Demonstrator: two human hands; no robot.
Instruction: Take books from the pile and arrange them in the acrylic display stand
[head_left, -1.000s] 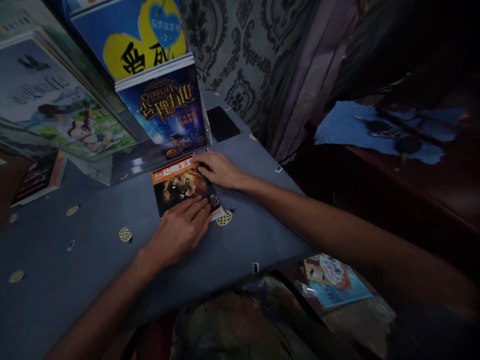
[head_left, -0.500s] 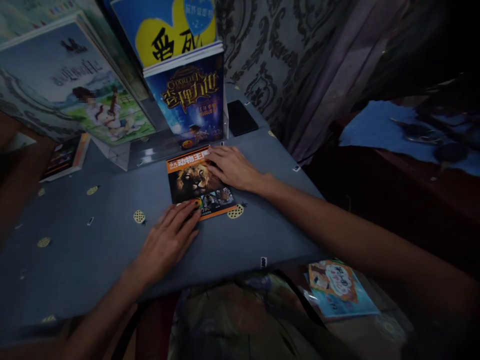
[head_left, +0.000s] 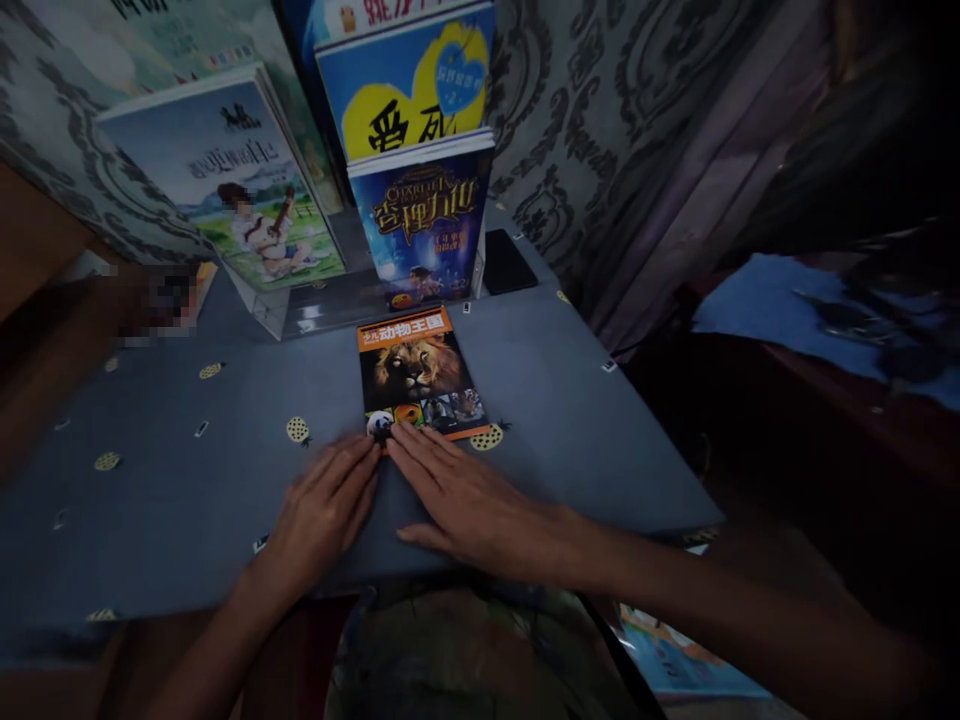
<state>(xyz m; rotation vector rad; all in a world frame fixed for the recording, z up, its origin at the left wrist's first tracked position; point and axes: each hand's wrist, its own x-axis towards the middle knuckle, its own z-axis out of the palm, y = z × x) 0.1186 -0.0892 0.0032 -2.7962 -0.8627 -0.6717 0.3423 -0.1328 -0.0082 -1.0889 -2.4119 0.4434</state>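
A small book (head_left: 416,370) with a lion on its cover and an orange title band lies flat on the grey table. My left hand (head_left: 326,500) rests flat at the book's lower left corner, fingertips close to the panda picture. Beside it, my right hand (head_left: 469,500) lies with fingers stretched out over the book's bottom edge and its thumb apart. Neither hand grips anything. The lower edge of the cover is partly hidden under the fingers.
Behind the book, a clear stand holds a dark blue book (head_left: 420,230), with a yellow-and-blue book (head_left: 412,90) behind it. A pale picture book (head_left: 225,180) stands left. Another person's arm (head_left: 60,365) reaches in. A black phone-like slab (head_left: 510,262) lies right.
My right hand has moved from the book's upper right down to its bottom edge, uncovering the title. My left hand has slid slightly down. The view has shifted, and the other person's arm reaches further in.
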